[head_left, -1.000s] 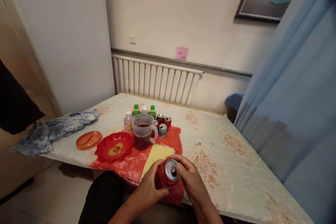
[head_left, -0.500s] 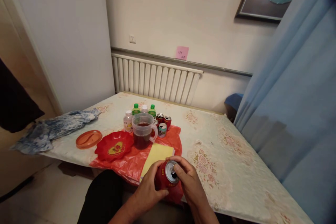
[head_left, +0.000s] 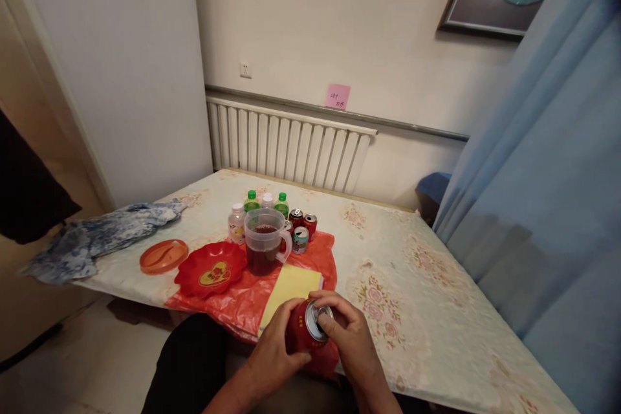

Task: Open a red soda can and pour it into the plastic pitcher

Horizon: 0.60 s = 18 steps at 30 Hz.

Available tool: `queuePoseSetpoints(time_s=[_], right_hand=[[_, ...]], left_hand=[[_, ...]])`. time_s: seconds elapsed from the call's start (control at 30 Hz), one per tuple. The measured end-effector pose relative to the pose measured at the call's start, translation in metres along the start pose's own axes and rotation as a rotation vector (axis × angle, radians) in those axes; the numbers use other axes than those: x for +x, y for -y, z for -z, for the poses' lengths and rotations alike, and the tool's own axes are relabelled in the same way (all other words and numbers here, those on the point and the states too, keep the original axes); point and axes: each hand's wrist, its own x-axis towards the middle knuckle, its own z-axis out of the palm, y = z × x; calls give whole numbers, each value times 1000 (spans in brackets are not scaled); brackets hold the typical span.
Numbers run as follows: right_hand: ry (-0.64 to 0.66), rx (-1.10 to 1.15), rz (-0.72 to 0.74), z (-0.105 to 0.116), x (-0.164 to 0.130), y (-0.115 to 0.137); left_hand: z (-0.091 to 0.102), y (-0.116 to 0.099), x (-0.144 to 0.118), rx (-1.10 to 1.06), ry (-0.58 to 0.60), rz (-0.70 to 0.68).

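Above the table's front edge I hold a red drink can (head_left: 301, 331), its silver top tilted up towards me and its mouth open. My left hand (head_left: 277, 350) wraps around the can's left side, thumb low on the front. On the other side, my right hand (head_left: 353, 335) has its fingers over the far rim and its thumb at the pull tab. Just beyond lies a yellow sheet or pad (head_left: 295, 284) on red plastic (head_left: 233, 314). A clear plastic pitcher (head_left: 264, 239) with dark liquid stands behind it, handle to the right.
Several opened cans (head_left: 300, 240) and capped bottles (head_left: 237, 225) crowd around the pitcher. To the left are a red scalloped plate (head_left: 187, 275), an orange lid (head_left: 163, 256) and a patterned cloth (head_left: 107, 239). A flowered cloth covers the table (head_left: 417, 323); a blue curtain (head_left: 548, 168) hangs at right.
My right thumb and fingers have shifted slightly on the can's top, with the thumb now covering more of the opening. Both hands keep hold of the can.
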Motion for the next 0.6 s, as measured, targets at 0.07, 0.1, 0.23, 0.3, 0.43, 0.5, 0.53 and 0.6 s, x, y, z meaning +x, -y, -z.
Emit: queuePoseSetpoints(time_s=[0.07, 0.1, 0.23, 0.3, 0.43, 0.5, 0.53, 0.6], right_hand=[[-9, 8, -16, 0, 0, 0], [-15, 15, -20, 0, 0, 0], [-22, 44, -28, 0, 1, -3], [-25, 49, -36, 1, 0, -6], [-33, 67, -55, 1, -1, -10], [-34, 74, -64, 1, -1, -11], [-37, 75, -67, 1, -1, -11], [-40, 75, -68, 1, -1, -10]], left_hand=[[-1, 1, 0, 1, -1, 0], [-1, 2, 0, 2, 2, 1], [-2, 2, 0, 14, 13, 1], [-1, 1, 0, 22, 14, 0], [0, -1, 0, 30, 31, 9], [0, -1, -1, 21, 50, 6], [0, -1, -1, 12, 58, 3], [0, -1, -1, -6, 68, -6]])
